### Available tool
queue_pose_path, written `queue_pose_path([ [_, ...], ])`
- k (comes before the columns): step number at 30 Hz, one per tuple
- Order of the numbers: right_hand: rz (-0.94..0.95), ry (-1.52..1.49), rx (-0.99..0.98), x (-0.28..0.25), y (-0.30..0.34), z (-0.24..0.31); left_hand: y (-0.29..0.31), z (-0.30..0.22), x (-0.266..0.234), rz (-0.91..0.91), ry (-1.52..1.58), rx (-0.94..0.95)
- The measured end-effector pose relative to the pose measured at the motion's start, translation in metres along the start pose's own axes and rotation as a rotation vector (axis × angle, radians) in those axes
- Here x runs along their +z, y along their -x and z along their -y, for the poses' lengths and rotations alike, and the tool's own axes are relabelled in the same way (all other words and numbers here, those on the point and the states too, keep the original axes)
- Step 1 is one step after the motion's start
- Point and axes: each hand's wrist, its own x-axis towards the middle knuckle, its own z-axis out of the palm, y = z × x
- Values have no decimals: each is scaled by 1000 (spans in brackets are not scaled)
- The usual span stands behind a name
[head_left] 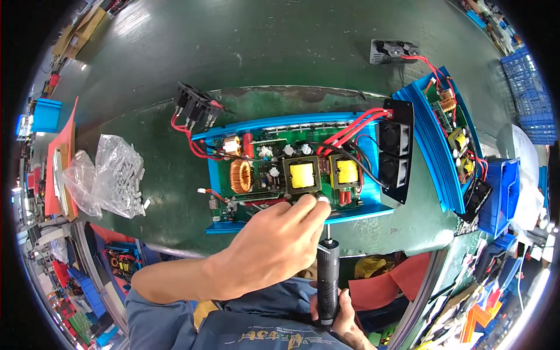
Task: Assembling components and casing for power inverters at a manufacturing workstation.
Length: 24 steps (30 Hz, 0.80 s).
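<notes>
One clear bag of grey parts point(119, 175), 9 o'clock from open circuit unit point(298, 160) at centre; loose bits could stray inside

Socket block point(197, 107), unit's 10 o'clock, wired on: tug might strain joints

Left hand point(277, 233), 6 o'clock: fingers bent, tips at near wall point(361, 214), cannot tell whether pinching anything

Screwdriver point(328, 271) just right; slip could gouge board or fingers

Right hand point(345, 318), 5 o'clock, wrapped round screwdriver

Fan panel point(396, 151), 3 o'clock: knock could pull thick red leads point(353, 126)
</notes>
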Motion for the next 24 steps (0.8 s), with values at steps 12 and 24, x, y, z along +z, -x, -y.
queue_pose_path([
  [12,-197,505,-142,-40,5,-14,37,4,6,-305,24,-215],
  [24,-443,218,-186,-53,-3,-63,82,14,-12,-663,213,-419],
])
